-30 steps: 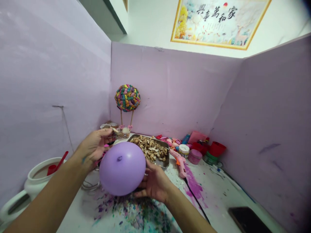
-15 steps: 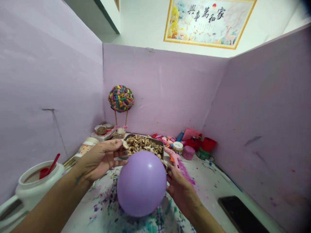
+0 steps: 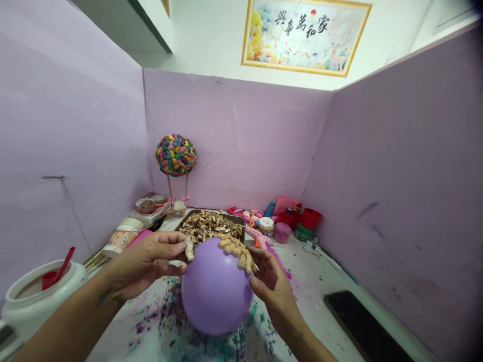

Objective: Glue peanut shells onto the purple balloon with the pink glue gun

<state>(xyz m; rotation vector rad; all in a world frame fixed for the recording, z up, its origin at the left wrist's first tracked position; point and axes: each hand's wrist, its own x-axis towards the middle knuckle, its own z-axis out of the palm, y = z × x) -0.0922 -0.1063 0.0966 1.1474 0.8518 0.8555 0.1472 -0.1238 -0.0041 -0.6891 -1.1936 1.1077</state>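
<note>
A purple balloon sits in front of me, with a band of peanut shells stuck over its upper right. My left hand pinches a single peanut shell between thumb and fingers, beside the balloon's upper left. Curled against the balloon's right side, the fingers and thumb of my right hand hold it near the end of the shell band. Behind the balloon, a metal tray is heaped with loose peanut shells.
A pink glue gun lies right of the tray. Jars and red cups stand farther right. A phone lies at front right, a white jug at left. A colourful ball on sticks stands at the back.
The balloon has turned, bringing its band of peanut shells into view at the upper right. My right hand has moved up along its side. The camera view has shifted slightly right.
</note>
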